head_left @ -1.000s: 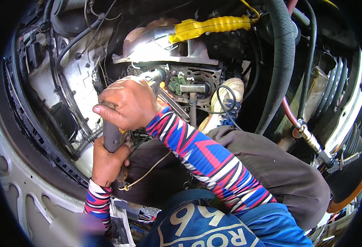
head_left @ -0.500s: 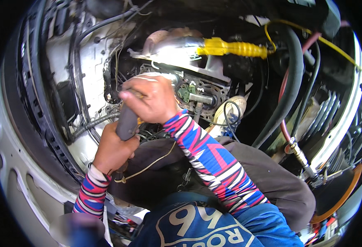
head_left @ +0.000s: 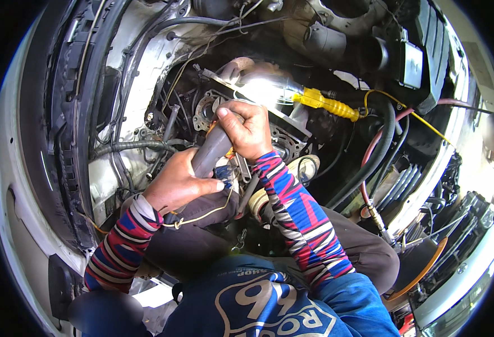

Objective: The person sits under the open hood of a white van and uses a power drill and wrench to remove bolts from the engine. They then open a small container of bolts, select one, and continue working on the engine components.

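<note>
Left hand, right hand: both grips wrapped round grey power tool, near exposed engine block. Working tip hidden; contact cannot be told. Risk: uneven pressure could skid tip; slack pale cord could snag.
</note>
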Tool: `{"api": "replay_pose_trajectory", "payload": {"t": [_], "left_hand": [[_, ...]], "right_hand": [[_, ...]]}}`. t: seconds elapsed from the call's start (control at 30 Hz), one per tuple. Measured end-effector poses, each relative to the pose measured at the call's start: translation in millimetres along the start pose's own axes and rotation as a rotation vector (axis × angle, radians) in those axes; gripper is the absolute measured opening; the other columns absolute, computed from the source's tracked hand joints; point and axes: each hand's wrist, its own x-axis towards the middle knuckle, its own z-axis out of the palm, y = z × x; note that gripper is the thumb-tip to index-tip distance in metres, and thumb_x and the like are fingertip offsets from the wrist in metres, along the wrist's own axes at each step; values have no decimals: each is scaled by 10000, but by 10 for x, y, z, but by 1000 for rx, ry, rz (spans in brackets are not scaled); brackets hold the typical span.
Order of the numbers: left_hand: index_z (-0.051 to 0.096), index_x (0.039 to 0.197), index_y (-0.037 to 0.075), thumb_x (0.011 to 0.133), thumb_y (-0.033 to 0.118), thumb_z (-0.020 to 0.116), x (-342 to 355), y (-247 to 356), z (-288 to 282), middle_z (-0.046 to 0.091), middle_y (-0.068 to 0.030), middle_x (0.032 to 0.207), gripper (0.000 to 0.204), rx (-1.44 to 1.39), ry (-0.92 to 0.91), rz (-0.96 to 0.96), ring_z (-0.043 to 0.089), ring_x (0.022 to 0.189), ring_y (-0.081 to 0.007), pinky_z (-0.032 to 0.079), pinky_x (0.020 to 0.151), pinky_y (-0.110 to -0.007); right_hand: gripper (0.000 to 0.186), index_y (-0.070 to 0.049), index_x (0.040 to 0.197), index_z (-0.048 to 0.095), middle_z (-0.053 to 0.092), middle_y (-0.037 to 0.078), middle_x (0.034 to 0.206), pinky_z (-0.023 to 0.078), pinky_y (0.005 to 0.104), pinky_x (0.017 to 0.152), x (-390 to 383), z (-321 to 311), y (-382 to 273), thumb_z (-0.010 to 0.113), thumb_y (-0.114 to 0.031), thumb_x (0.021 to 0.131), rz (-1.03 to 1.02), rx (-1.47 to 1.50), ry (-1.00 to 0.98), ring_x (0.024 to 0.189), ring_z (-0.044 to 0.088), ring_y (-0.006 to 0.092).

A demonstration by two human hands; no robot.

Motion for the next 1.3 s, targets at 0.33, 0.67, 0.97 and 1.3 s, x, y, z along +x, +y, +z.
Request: {"api": "replay_pose_trajectory", "payload": {"t": [0.33, 0.67, 0.97, 1.3], "left_hand": [[695, 956, -32, 745, 130, 685, 63, -46, -139, 723, -217, 810, 266, 360, 56, -45, 734, 791, -366, 561, 750, -427], [680, 984, 5, 767, 129, 700, 72, -61, -115, 698, -162, 749, 251, 305, 46, -105, 726, 717, -293, 564, 700, -395], [600, 995, -11, 843, 66, 687, 58, -42, -82, 594, -35, 697, 191, 240, 19, -134, 529, 449, -105, 440, 416, -278], [625, 936, 10, 832, 116, 646, 131, -86, -187, 583, -15, 675, 150, 414, -15, -101, 529, 475, -98, 457, 426, -298]], "right_hand": [[311, 36, 907, 742, 701, 87, 755, 510, 319, 687, -96, 94, 1, 585, -220, 989, -20, -47, 70, 698, 631, 156], [278, 34, 891, 749, 686, 134, 695, 504, 343, 629, -59, 97, 70, 657, -224, 937, -112, -53, 116, 634, 643, 195], [283, 45, 882, 753, 702, 110, 698, 500, 340, 619, -84, 139, 167, 698, -228, 933, -67, 51, 173, 646, 628, 152], [318, 50, 911, 753, 702, 53, 778, 509, 301, 667, -59, 184, 190, 675, -251, 979, -80, 83, 224, 715, 603, 111]]}}
